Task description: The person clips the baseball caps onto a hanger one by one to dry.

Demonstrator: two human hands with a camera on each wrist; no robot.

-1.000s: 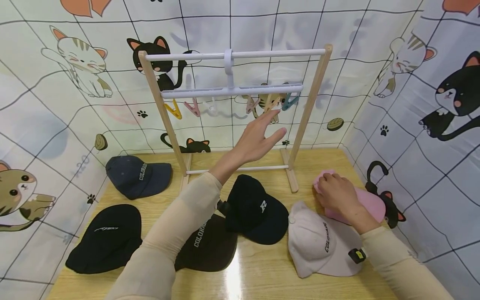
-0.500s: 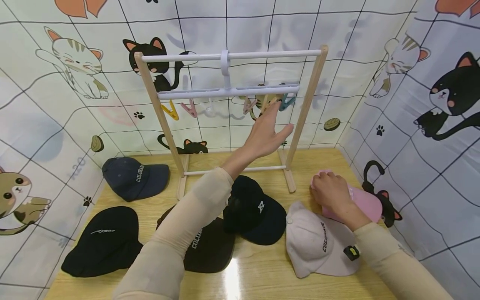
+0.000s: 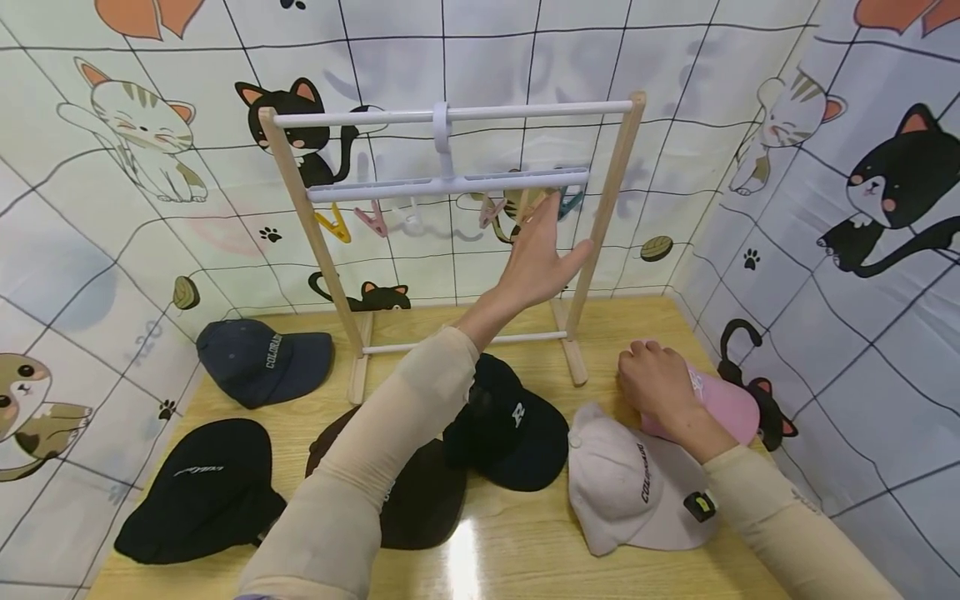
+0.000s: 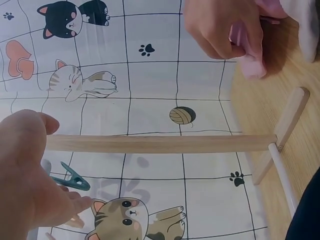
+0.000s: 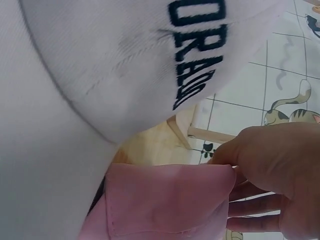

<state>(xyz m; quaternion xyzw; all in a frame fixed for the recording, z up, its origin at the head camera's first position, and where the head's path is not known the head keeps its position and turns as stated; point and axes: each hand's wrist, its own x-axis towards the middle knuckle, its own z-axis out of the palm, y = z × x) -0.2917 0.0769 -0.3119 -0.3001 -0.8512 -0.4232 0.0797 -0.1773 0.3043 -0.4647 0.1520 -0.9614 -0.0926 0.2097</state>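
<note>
My left hand [image 3: 534, 265] reaches up to the white clip hanger [image 3: 450, 185], thumb held apart from the fingers. Its fingertips are at the peach clip [image 3: 525, 205], beside the teal clip [image 3: 572, 202]; whether they touch is unclear. In the left wrist view, the teal clip [image 4: 74, 181] shows past the fingers. On the right of the table, my right hand [image 3: 654, 385] grips the pink cap [image 3: 731, 408] by its crown edge. In the right wrist view, thumb and fingers pinch the pink cloth of that cap [image 5: 170, 197]. A pale COLORADO cap [image 3: 611, 483] lies just in front.
The hanger hooks on a wooden rack [image 3: 626, 158]. Yellow [image 3: 334, 225] and pink [image 3: 371, 220] clips hang further left. Across the table lie a navy cap [image 3: 240, 367], a black cap [image 3: 198, 492], a brown cap [image 3: 431, 508] and a black R cap [image 3: 525, 433].
My left hand has moved up and right to the clips at the hanger's right end. My right hand stays on the pink cap. The head view has shifted slightly.
</note>
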